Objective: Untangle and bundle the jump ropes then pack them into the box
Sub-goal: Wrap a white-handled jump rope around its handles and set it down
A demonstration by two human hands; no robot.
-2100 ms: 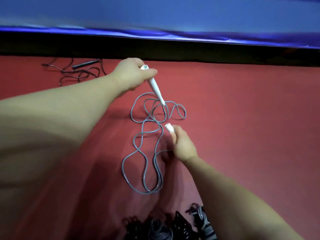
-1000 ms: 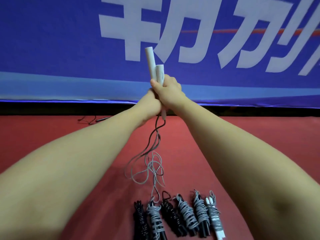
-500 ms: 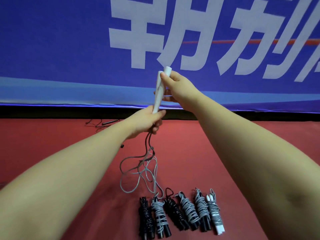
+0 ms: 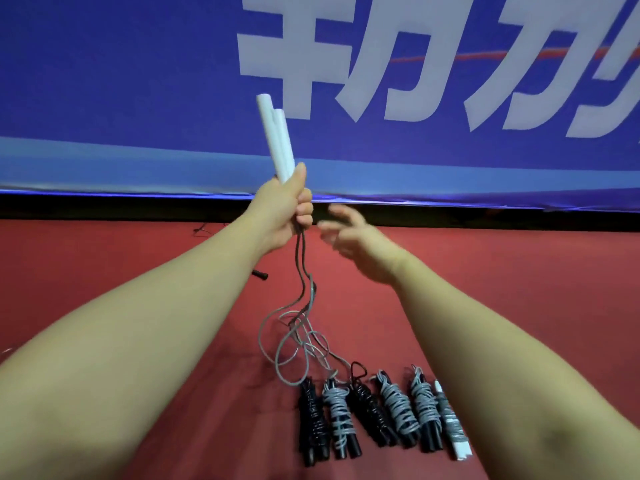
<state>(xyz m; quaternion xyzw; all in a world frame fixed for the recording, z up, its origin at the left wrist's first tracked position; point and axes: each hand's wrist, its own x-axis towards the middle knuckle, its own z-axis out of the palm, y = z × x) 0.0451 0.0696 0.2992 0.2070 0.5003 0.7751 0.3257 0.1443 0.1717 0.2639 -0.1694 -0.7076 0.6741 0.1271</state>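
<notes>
I see the left hand (image 4: 287,213) raised on an outstretched arm, its fingers curled tight round the lower ends of two white handles (image 4: 277,140) that stand side by side. Their grey cord (image 4: 302,306) hangs from the fist into loose loops on the red floor (image 4: 519,289). The right hand (image 4: 360,244), just beside the cord, is blurred, fingers spread, holding nothing. Six bundled ropes (image 4: 394,407) lie in a row below.

The red floor (image 4: 519,271) carries a row of six bundled ropes (image 4: 370,414), loose grey coils (image 4: 298,329) just behind them.
</notes>
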